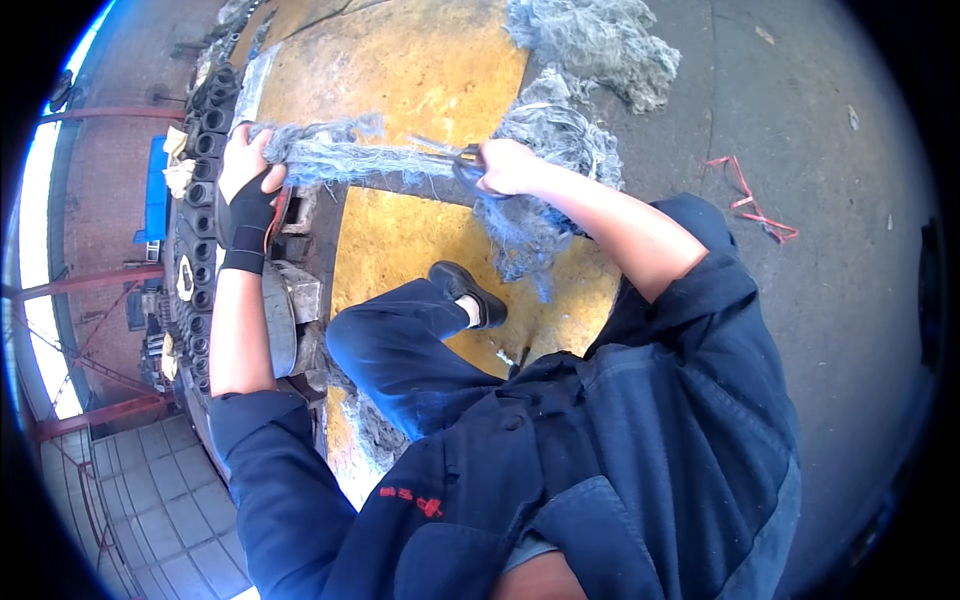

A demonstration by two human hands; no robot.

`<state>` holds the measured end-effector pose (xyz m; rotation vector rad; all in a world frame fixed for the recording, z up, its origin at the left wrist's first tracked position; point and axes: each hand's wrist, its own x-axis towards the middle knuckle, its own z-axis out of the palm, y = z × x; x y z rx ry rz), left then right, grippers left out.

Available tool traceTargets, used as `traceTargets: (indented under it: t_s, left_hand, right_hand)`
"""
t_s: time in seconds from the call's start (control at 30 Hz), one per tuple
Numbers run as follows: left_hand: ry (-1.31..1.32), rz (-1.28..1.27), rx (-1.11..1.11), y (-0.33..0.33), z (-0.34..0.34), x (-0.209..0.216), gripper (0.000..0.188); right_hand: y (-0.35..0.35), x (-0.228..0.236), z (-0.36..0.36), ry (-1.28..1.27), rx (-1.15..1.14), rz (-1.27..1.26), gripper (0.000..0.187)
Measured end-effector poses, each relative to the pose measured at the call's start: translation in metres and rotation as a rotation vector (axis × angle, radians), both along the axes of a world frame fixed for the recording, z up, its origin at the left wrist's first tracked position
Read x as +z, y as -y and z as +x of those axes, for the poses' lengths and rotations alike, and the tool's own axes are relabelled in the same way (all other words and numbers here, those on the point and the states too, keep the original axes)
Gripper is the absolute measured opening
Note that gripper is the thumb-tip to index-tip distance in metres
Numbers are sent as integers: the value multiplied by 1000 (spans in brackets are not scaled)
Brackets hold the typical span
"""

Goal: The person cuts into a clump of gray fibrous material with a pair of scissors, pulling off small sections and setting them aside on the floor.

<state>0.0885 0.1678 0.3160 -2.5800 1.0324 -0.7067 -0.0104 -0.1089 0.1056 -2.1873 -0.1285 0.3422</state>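
A long bundle of tangled grey-blue fibre (350,160) is stretched between my two hands. My left hand (243,168), in a black wrist wrap, is closed round its left end, close to a row of dark metal rings. At the other end my right hand (507,167) is closed on the handles of dark scissors (466,165). The blades point left toward the strands; whether they are open cannot be made out. More loose fibre (530,240) hangs below my right hand and hides part of the yellow surface.
Grey fibre heaps (600,50) lie at the far side. Worn yellow sheets (390,240) cover the floor under my foot. Along the left runs a row of dark metal rings (203,195), with a blue panel (153,190) beyond. A red strap (745,195) lies on the right floor.
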Motion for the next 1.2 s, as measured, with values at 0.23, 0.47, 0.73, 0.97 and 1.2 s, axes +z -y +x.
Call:
traceTargets:
  t_s: [0.23,0.47,0.73,0.97,1.2]
  left_hand:
    - [43,283,402,-38,14,12,36]
    - [35,336,582,-95,18,8,39]
    - [94,8,1154,-374,-60,84,35]
    - [-324,61,1152,-521,-100,54,36]
    - [-731,-1558,1023,-462,-195,-47,33]
  right_hand:
    - [27,7,-10,172,-159,-87,40]
    - [31,9,-14,329,-114,-244,32]
    - [122,-39,-10,51,-565,-235,27]
    - [66,-14,1,105,-389,-544,23]
    - [58,-55,11,217,-349,-322,25]
